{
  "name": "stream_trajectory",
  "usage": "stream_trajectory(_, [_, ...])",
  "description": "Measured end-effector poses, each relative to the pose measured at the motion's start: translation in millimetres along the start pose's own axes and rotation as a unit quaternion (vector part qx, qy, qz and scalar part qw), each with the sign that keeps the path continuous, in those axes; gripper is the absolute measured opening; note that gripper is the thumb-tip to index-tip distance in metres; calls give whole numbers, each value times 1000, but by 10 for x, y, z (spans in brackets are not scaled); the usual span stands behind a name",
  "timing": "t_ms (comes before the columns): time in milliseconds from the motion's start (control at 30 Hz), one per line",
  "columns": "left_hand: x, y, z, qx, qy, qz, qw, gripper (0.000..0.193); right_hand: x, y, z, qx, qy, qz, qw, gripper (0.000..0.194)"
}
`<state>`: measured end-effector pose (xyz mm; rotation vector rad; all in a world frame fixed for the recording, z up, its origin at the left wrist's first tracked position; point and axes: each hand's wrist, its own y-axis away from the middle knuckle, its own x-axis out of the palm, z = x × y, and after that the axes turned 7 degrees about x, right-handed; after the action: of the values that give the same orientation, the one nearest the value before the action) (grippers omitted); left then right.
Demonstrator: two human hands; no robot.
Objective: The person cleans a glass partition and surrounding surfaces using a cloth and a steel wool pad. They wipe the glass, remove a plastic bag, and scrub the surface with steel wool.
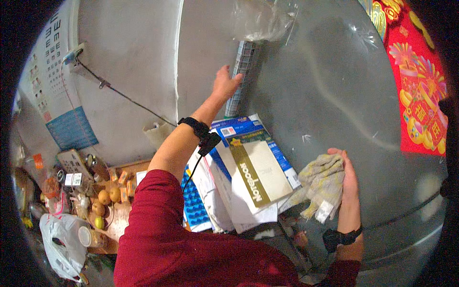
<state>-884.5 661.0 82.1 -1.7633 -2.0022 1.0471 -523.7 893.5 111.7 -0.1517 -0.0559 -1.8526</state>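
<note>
My left hand (pixel 226 84) reaches forward with its fingers apart and nothing in it, beside a long, upright checked roll or wrapped bundle (pixel 242 71). Whether the fingers touch the bundle, I cannot tell. Clear plastic film (pixel 265 21) lies at the bundle's top end. At the right, my right hand (pixel 349 175) holds a crumpled grey and yellow cloth (pixel 322 179) with a white tag. Between my arms lies a pile of papers and books, topped by a notebook (pixel 272 172) with a cream and olive cover. A blue sheet with round bumps (pixel 196 208) lies left of the pile.
A wooden table (pixel 120 219) at the left bears round fruit (pixel 104 197), small orange packets and jars. A white plastic bag (pixel 62 240) hangs by its edge. A black cable (pixel 125 96) crosses the grey wall from a socket. A red festive poster (pixel 417 89) is at the far right.
</note>
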Motion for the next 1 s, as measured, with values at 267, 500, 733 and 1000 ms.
stream_trajectory(267, [-180, 1841, -1590, 88, 311, 292, 900, 76, -15, 330, 73, -5, -182, 31, 983, 45])
stream_trajectory(500, [-8, 3100, -2447, 82, 482, 237, 840, 60, 125, 511, -170, -171, 64, -104, 978, 44])
stream_trajectory(733, [-335, 3281, -2270, -84, 500, 122, 853, 32, 252, 905, -526, -300, 124, 89, 942, 81])
stream_trajectory(1000, [-530, 3302, -2025, 140, 201, 137, 960, 46, 554, 831, -891, -169, -22, 99, 980, 69])
